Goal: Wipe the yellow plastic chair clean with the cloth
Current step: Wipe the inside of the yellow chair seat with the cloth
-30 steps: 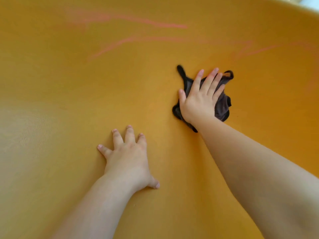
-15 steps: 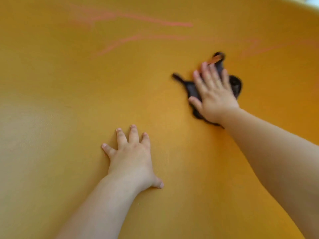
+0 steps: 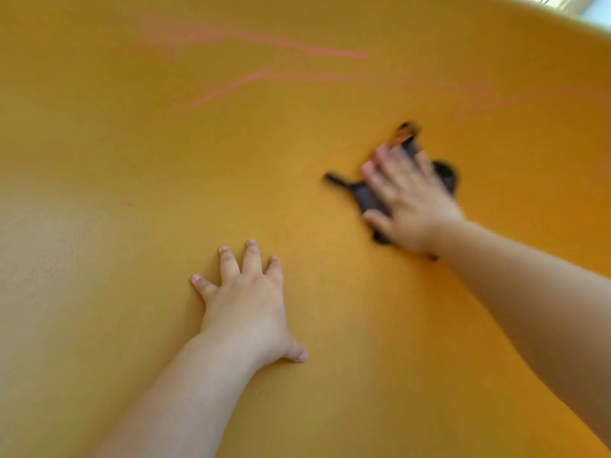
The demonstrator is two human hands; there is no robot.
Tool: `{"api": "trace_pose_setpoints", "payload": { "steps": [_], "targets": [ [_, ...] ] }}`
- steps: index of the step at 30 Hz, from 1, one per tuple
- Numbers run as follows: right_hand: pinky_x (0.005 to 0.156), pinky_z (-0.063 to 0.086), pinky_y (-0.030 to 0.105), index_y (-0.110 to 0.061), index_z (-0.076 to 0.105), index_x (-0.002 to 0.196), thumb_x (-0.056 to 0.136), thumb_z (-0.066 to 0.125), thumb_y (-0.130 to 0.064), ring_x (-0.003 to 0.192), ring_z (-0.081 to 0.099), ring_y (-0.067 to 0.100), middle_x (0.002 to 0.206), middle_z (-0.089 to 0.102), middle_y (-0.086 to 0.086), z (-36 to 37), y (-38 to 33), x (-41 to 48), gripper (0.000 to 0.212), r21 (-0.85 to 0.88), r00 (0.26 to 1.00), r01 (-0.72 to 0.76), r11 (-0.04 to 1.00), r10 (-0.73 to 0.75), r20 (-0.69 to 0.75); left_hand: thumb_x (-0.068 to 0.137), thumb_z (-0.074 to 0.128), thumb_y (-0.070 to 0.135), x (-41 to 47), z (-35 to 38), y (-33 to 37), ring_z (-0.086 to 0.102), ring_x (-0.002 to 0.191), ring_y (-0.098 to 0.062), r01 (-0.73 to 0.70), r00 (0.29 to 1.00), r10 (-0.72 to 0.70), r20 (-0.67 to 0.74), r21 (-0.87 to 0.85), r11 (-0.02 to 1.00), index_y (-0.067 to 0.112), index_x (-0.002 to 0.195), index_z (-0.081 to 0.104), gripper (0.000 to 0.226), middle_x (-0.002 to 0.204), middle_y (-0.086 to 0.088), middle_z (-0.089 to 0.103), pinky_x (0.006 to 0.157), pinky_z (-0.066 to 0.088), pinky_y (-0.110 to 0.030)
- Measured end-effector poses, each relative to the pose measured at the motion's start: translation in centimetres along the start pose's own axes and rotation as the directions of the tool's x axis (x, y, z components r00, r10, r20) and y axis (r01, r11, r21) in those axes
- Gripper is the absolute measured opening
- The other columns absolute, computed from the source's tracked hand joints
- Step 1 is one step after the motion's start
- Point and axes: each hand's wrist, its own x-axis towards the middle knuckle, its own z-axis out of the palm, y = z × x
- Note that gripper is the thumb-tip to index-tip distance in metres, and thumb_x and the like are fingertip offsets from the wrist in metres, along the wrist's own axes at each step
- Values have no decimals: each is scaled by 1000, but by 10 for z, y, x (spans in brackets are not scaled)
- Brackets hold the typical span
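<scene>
While right hand, fingers straight, presses dark cloth, yellow chair shows pink streaks.

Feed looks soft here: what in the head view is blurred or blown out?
In the head view, the right hand and the cloth under it are motion-blurred; the left hand is sharp; the top right corner beyond the chair is overexposed.
</scene>
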Motion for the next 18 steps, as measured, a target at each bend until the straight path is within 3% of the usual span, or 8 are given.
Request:
{"api": "trace_pose_setpoints", "payload": {
  "steps": [3,6,7,9,11,13,15,18],
  "targets": [
    [124,-7,56,-17,0,163,98,21,-67,156,-9,33,170,-9,14,-18,40,24,84,-58,904,-419,906,411,-123,54,83,74,0,-1,2,-17,150,-43,5,1000,-5,10,-4,1000,24,160,-4,146,164,-6,-24,115,11,-73],
    [121,1,66,-10,6,162,97,33,-60,155,-2,43,168,-2,23,-25,-28,61,87,226,765,-594,772,629,-139,55,84,71,1,-2,4,-19,150,-44,12,1000,-12,23,-6,1000,23,160,-5,146,164,-7,-26,115,10,-74],
    [121,0,67,-10,9,162,96,37,-58,155,-1,44,168,0,24,-23,-58,69,87,286,807,-523,803,574,-135,55,84,70,1,-1,4,-20,150,-44,15,1000,-15,25,-7,1000,23,160,-5,146,164,-7,-27,115,10,-73],
    [122,-5,63,-16,8,163,99,37,-55,156,-4,38,170,-4,17,-15,-118,70,80,264,969,-181,947,218,-119,55,84,70,2,-1,3,-20,150,-44,18,1000,-18,23,-2,1000,23,160,-6,146,164,-7,-27,115,10,-73],
    [124,-5,57,-24,3,163,103,29,-54,157,-8,29,171,-9,6,-14,-139,57,72,217,991,131,967,-118,-70,55,84,71,1,-1,2,-20,150,-43,14,1000,-14,20,-6,1000,24,160,-7,147,164,-6,-27,116,11,-73],
    [125,-7,51,-30,2,162,103,24,-58,157,-4,24,170,-8,-2,-10,-111,45,69,133,954,298,945,-293,-58,55,83,72,0,-1,1,-20,150,-42,7,1000,-7,17,-11,1000,24,160,-7,146,164,-5,-27,116,10,-72],
    [124,-3,49,-33,10,162,99,31,-66,157,8,25,169,3,-2,-4,-54,43,74,22,957,286,958,-284,-63,55,83,72,0,0,1,-20,150,-42,-1,1000,1,15,-14,1000,24,160,-7,146,164,-5,-27,116,10,-72],
    [124,-5,52,-31,8,162,95,36,-73,158,2,28,171,1,5,-15,31,38,84,-75,996,-67,995,62,-65,55,83,72,1,1,2,-20,150,-43,2,1000,-1,18,-23,1000,23,160,-7,146,163,-6,-28,116,9,-72]
  ]
}}
